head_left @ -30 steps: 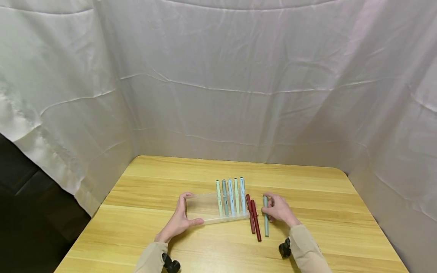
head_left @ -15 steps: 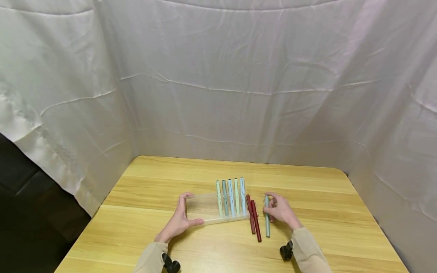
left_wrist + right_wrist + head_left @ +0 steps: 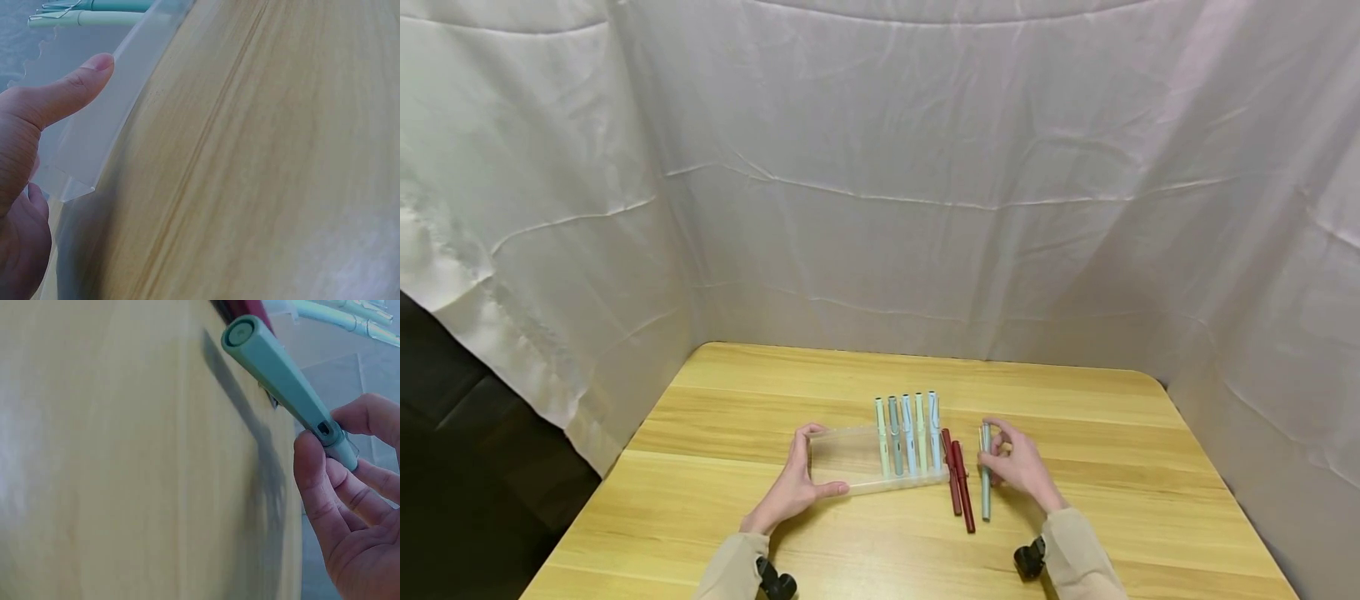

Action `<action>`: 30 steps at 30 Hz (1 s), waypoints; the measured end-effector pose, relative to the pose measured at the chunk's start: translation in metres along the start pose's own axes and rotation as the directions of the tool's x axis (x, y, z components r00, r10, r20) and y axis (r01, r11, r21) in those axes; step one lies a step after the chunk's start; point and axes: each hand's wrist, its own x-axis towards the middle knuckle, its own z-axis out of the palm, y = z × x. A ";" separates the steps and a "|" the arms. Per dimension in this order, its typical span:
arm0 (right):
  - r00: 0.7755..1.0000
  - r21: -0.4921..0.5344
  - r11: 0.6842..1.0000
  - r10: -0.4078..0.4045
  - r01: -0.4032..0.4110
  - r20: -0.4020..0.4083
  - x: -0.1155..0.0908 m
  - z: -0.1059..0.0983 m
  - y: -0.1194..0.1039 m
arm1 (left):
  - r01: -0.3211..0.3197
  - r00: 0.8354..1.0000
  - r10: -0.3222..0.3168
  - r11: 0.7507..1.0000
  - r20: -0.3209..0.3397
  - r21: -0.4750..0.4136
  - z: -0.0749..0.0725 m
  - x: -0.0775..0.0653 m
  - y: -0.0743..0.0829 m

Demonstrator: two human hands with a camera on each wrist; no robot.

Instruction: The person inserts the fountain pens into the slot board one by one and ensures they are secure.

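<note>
My left hand [image 3: 797, 483] grips the left end of a clear plastic pen stand [image 3: 842, 454], thumb [image 3: 81, 84] over its front lip. Several pens in pale green, teal and light blue [image 3: 907, 429] stand side by side in the stand's right half. In my right hand [image 3: 1018, 462] a teal pen [image 3: 986, 487] is pinched between thumb and fingers. The right wrist view shows this teal pen [image 3: 281, 378] raised off the table, its shadow apart from it. Two dark red pens [image 3: 964, 487] lie between the stand and my right hand.
The wooden table [image 3: 700, 517] carries everything. Pale curtains [image 3: 880, 208] hang behind it and at both sides. A dark area [image 3: 467, 450] lies past the left curtain. Each wrist wears a small black camera [image 3: 1028, 560].
The teal pen has turned slightly in my right hand, its clip now showing at the left, and the hand has shifted up a little. My left hand and the stand stay put.
</note>
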 end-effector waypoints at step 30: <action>0.971 0.187 0.956 -0.205 0.225 -0.118 -0.012 0.016 -0.048 | 0.016 1.000 -0.016 1.000 0.001 -0.015 0.000 0.000 0.003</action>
